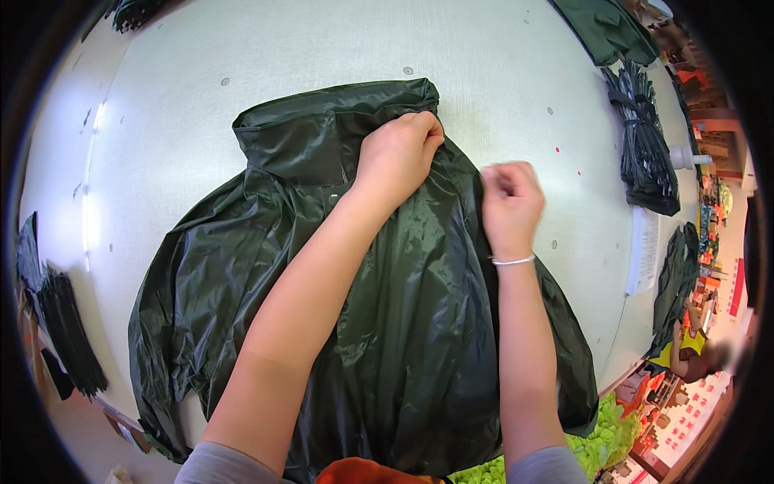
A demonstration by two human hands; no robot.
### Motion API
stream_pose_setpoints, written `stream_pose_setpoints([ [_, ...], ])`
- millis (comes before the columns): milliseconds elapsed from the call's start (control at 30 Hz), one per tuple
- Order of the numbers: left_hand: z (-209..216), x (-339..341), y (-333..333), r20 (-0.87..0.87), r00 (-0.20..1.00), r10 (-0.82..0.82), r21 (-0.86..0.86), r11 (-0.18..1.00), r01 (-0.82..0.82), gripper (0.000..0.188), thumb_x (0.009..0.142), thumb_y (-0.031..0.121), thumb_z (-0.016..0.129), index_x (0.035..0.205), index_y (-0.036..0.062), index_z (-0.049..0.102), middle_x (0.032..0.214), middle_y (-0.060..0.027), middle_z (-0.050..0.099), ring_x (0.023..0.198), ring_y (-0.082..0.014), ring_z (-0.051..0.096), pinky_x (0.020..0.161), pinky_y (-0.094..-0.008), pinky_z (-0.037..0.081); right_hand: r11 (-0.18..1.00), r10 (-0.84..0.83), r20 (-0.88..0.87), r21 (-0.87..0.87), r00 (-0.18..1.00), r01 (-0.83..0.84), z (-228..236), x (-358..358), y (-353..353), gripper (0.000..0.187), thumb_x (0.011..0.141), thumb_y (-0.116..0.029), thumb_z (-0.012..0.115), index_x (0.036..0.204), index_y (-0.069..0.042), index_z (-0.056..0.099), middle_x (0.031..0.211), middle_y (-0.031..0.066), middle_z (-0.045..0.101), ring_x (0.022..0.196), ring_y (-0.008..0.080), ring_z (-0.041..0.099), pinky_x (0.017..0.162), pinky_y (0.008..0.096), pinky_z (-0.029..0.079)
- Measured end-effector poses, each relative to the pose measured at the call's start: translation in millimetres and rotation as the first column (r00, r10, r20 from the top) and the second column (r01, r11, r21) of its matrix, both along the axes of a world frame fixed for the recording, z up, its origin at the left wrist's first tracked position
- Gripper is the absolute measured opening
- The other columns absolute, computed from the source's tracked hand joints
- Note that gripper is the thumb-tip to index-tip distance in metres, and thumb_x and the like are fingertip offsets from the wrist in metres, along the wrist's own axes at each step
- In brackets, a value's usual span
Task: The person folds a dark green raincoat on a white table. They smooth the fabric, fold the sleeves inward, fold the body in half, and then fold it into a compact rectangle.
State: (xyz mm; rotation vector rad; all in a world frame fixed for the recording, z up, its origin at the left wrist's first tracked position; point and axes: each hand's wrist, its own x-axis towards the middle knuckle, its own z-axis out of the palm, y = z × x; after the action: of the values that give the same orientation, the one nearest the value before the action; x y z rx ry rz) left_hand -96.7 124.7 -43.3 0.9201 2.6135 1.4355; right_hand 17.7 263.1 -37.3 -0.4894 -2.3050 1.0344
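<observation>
Pale, smooth tabletop (177, 121) runs well out to the left of the left hand (399, 157), as far as a table edge that the fisheye bends, where a bundle of dark strips (71, 335) lies. Beyond the hand, past the collar (294, 137), the surface is bare and wide. To the right of the right hand (514, 206) there is open room up to a tied bundle of black strips (645, 153) near the right edge.

Directly under the left hand lies the dark green jacket (403, 323), its collar reaching left from the fingers and its body spreading toward the wearer's waist. That hand's bent fingers grasp the collar's right end. The right hand is just beside the jacket's right shoulder; its fingers are curled and blurred, and I cannot tell whether they hold cloth.

Below and left of the left hand, a small pale mark (333, 196) on the jacket is too small to make out. Below and right of the right hand, a white sheet (642, 254) carries unreadable fine print; farther that way, red lettering (689, 415) shows on a white surface.
</observation>
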Motion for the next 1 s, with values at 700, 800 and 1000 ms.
stream_pose_setpoints([
  [700, -7.0, -3.1, -1.9, 0.037, 0.999, -0.004, 0.085, 0.996, 0.001, 0.008, 0.083, 0.015, 0.063, 0.085, 0.0074, 0.061, 0.081, -0.0087, 0.064, 0.075, -0.0288, 0.063, 0.063, -0.0391, 0.049, 0.887, 0.135, 0.271, -0.462, 0.953, 0.006, 16.3, -35.7, -12.0, 0.003, 0.077, -0.002, 0.064, 0.076, 0.000, 0.063, 0.069, -0.0031, 0.057, 0.060, 0.0026, 0.047, 0.055, 0.0186, 0.037],
  [800, -6.2, -3.7, -0.5, 0.019, 1.000, -0.005, 0.057, 0.998, 0.004, 0.008, 0.084, 0.015, 0.062, 0.085, 0.0077, 0.060, 0.082, -0.0082, 0.064, 0.075, -0.0285, 0.063, 0.063, -0.0394, 0.049, 0.832, 0.098, 0.200, -0.554, 0.975, 0.030, 13.6, -32.4, -15.3, 0.002, 0.080, -0.003, 0.064, 0.080, -0.001, 0.063, 0.070, -0.0059, 0.056, 0.060, 0.0004, 0.044, 0.055, 0.0165, 0.035],
  [1000, -6.5, -4.6, -3.5, -0.008, 1.000, 0.006, 0.030, 1.000, -0.006, 0.008, 0.084, 0.016, 0.061, 0.085, 0.0082, 0.060, 0.082, -0.0078, 0.064, 0.075, -0.0288, 0.063, 0.063, -0.0397, 0.049, 0.782, 0.057, 0.184, -0.619, 0.981, 0.070, 28.1, -29.9, 3.3, 0.011, 0.086, -0.012, 0.064, 0.087, -0.001, 0.064, 0.069, -0.0070, 0.051, 0.056, 0.0014, 0.039, 0.051, 0.0186, 0.031],
])
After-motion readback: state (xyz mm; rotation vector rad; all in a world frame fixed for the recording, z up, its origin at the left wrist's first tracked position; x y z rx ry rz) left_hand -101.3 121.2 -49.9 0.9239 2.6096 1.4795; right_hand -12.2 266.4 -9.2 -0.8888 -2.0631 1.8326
